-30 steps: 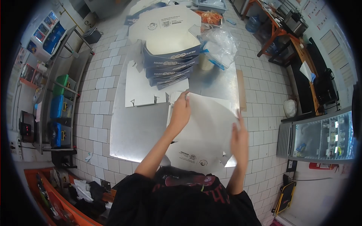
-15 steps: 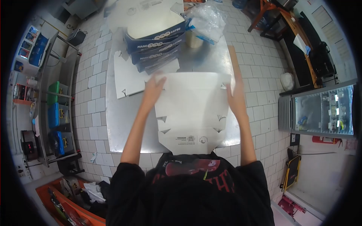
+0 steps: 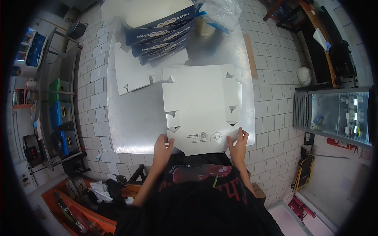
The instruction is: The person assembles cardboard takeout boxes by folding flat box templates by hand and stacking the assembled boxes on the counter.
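Observation:
A flat, unfolded white cardboard box blank [image 3: 201, 98] lies in front of me, its near flap printed with a QR code and a round logo. It has slots and small flaps along both sides, and the doubled edge at its right suggests another sheet below. My left hand [image 3: 162, 149] grips the near left corner, thumb at the edge. At the near right corner my right hand [image 3: 237, 146] holds the blank the same way, fingers curled around its edge. Some fingertips of both hands are hidden. The blank's near edge reaches over the table edge, close to my shirt.
Nested dark blue printed boxes [image 3: 161, 35] stand at the back of the metal table [image 3: 134, 122]. Other white blanks [image 3: 132, 72] lie under and beside them. A clear plastic bag [image 3: 222, 15] is at the back right. A shelf rack [image 3: 59, 106] stands left, a glass-doored fridge [image 3: 338, 114] right.
Both hands have moved from the far sides of the blank down to its near corners. The blank now lies flatter on the table. My view has shifted slightly.

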The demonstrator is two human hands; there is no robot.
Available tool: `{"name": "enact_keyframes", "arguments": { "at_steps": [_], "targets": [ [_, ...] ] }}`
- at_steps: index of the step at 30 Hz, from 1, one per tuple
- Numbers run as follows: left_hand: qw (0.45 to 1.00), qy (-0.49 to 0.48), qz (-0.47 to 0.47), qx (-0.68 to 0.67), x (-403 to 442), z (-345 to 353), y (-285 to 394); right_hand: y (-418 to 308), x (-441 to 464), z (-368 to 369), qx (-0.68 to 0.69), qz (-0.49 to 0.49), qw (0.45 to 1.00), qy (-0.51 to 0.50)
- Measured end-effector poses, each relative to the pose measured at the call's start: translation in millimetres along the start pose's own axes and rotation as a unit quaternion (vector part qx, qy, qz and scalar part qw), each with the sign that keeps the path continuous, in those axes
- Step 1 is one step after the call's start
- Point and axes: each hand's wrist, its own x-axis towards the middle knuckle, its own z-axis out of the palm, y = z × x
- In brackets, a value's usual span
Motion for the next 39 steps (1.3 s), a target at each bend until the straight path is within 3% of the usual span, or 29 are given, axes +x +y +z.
{"name": "enact_keyframes", "arguments": {
  "at_steps": [6, 11, 14, 16, 18, 20, 24, 26, 27, 29, 35, 39],
  "targets": [
    [0.999, -0.002, -0.037, -0.013, -4, -8, 20, -4, -3, -3, -0.011, 0.002, 1.000, 0.001],
    [0.997, -0.022, -0.075, -0.012, -1, -16, 30, -5, -2, -12, 0.023, 0.067, 0.997, -0.031],
    [0.990, -0.045, -0.084, -0.104, 6, -15, 20, -4, 5, -25, 0.033, 0.089, 0.993, -0.071],
    [0.896, -0.126, -0.172, -0.390, 11, -16, 18, 21, 12, -19, 0.032, 0.056, 0.996, -0.060],
    [0.891, -0.149, -0.201, -0.378, 19, -15, 6, 29, 16, -17, 0.030, 0.020, 0.998, -0.048],
    [0.886, -0.171, -0.231, -0.365, 24, -12, -4, 20, 17, -22, 0.137, 0.079, 0.986, -0.054],
    [0.878, -0.168, -0.246, -0.375, 33, -16, -2, 25, 20, -26, 0.171, 0.091, 0.976, -0.097],
    [0.878, -0.175, -0.248, -0.371, 39, -24, -3, 10, 22, -32, 0.375, 0.199, 0.895, -0.135],
    [0.874, -0.186, -0.251, -0.372, 42, -29, -5, 9, 23, -30, 0.375, 0.199, 0.895, -0.134],
    [0.879, -0.199, -0.244, -0.358, 46, -34, -7, 8, 26, -27, 0.417, 0.210, 0.852, -0.237],
    [0.857, -0.237, -0.254, -0.380, 58, -43, -25, -11, 29, -44, 0.419, 0.266, 0.815, -0.297],
    [0.845, -0.261, -0.252, -0.393, 63, -52, -34, 20, 27, -21, 0.414, 0.201, 0.808, -0.368]
  ]
}}
